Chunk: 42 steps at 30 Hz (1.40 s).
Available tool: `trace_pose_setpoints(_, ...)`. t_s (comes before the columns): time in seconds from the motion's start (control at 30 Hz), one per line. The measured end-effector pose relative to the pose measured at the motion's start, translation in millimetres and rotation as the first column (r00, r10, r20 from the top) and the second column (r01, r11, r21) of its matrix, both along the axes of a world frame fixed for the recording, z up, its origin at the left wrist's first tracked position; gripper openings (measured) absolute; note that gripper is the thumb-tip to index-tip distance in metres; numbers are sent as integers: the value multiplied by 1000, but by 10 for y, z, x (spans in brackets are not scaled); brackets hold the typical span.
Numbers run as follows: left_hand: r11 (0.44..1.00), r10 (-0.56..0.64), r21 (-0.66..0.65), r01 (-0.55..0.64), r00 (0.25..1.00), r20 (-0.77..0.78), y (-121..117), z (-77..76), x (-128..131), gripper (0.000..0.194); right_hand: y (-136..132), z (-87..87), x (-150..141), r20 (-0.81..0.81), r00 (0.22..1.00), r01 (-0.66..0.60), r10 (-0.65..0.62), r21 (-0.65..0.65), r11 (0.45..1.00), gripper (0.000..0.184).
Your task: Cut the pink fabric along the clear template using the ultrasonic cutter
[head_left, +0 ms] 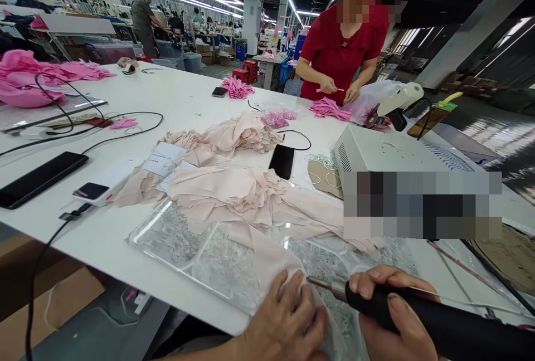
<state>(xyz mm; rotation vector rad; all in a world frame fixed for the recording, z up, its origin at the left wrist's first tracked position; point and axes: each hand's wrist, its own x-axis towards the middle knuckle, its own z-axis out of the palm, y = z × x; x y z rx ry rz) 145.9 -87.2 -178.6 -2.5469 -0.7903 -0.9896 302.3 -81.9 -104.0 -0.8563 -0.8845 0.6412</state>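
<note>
My left hand [284,322] lies flat with fingers spread on a strip of pale pink fabric [271,258], pressing it onto a clear plastic plate [196,249]. My right hand [393,316] is wrapped round a black hand tool [434,322]. The tool's metal tip [324,284] points left and sits just beside my left fingertips, over the fabric. More pale pink fabric pieces [234,188] are heaped behind the plate.
A white machine box [388,155] stands at right. Black phones [37,178] [282,160], a white power bank [102,185] and cables lie on the white table [175,96]. A person in red [343,49] handles pink pieces [330,109] across it.
</note>
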Motion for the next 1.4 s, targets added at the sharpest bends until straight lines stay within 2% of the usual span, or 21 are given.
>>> trace_pose_setpoints(0.33, 1000, -8, -1, 8, 1000, 24, 5, 6, 4, 56, 4, 7, -19, 32, 999, -2, 2, -5, 1000, 9)
trace_pose_setpoints(0.53, 1000, -10, -12, 11, 999, 32, 5, 37, -8, 53, 7, -10, -9, -27, 1000, 7, -7, 10, 1000, 6)
trace_pose_setpoints(0.7, 999, -10, -43, 10, 1000, 9, -3, 34, -25, 52, 41, -16, -45, -95, 995, 31, -28, 30, 999, 7)
trace_pose_setpoints(0.83, 998, -16, -68, 16, 1000, 7, -8, 14, -28, 51, 88, -48, -65, -115, 993, -3, 7, 34, 999, 7)
trace_pose_setpoints(1.4, 978, -63, -199, 67, 998, 24, -5, 75, -53, 49, 98, -30, -96, -90, 996, -20, 25, 50, 999, 9)
